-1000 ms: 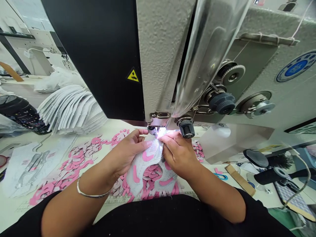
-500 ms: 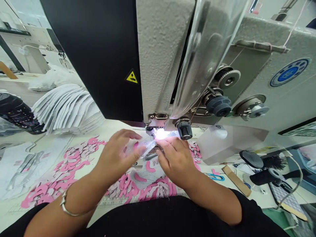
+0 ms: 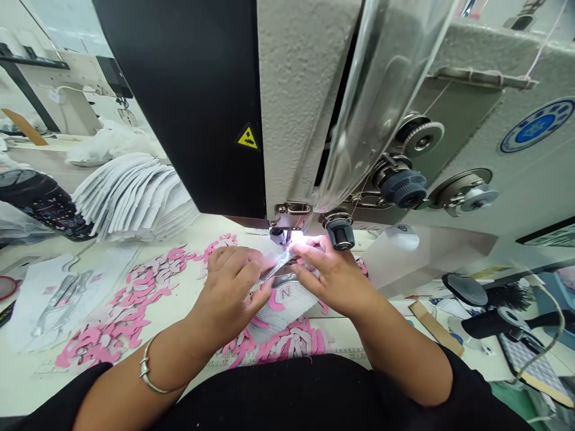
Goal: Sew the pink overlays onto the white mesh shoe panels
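Many pink cutouts lie beside the left hand.

Your machine's lamp throws hard white glare onto the fabric; the wide lens bends everything near the frame's edges.

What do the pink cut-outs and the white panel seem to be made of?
The pink cut-outs look like thin matte synthetic sheet, given their clean cut edges. The white panel looks like mesh textile, from its fine open texture; fibre unclear.

Close head-worn view, facing down
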Demonstrator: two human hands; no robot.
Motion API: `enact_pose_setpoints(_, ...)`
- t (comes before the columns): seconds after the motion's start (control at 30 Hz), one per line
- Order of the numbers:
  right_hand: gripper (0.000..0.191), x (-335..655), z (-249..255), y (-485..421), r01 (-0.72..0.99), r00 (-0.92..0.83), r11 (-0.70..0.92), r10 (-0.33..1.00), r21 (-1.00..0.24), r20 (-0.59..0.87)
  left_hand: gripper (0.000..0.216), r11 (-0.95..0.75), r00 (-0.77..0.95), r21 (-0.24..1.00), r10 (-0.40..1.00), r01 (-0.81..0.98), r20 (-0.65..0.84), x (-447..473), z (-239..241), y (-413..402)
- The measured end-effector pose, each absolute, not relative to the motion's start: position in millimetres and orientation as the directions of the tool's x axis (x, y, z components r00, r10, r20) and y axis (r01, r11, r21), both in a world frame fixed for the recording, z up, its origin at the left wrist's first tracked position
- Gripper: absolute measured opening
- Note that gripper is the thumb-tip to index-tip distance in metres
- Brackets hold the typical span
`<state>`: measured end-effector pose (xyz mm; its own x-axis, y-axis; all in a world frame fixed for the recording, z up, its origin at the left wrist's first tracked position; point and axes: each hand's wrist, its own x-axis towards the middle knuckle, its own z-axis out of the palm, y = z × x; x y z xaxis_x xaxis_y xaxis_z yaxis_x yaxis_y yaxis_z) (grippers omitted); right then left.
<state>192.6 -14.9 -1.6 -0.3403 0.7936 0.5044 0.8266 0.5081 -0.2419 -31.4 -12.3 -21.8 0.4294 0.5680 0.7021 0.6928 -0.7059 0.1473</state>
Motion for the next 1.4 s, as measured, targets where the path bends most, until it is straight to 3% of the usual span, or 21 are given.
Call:
enact_pose_setpoints(0.17, 0.035, 189.8, -5.0, -16.2, 0.841, -0.336, 0.497, 0.79, -0.213, 0.514, 0.025, -0.68, 0.428, 0.061, 0.527, 0.731, 0.734, -34.6, -21.6, -7.7)
enact_pose_setpoints(0.37, 0.04, 182.8, -9.3, -22.4, 0.855, -0.351, 0.502, 0.746, -0.131, 0.566, 0.017, -0.664, 0.403, 0.05, 0.51, 0.746, 0.76, -40.2, -20.8, 3.8)
enact_pose_setpoints(0.5, 0.036, 176.2, -15.1, -29.0, 0.831, -0.372, 0.553, 0.633, -0.061, 0.679, 0.014, -0.649, 0.391, 0.038, 0.502, 0.759, 0.771, -42.7, -19.9, 14.9)
enact_pose_setpoints(0.8, 0.031, 179.5, -33.3, -25.5, 0.715, -0.305, 0.678, 0.519, -0.168, 0.798, 0.017, -0.668, 0.33, 0.157, 0.541, 0.728, 0.774, -41.8, -30.3, 27.6)
enact_pose_setpoints(1.4, 0.047, 176.0, -42.2, -27.7, 0.667, -0.309, 0.712, 0.534, -0.221, 0.787, 0.016, -0.709, 0.274, 0.239, 0.528, 0.664, 0.804, -32.9, -48.0, 44.5)
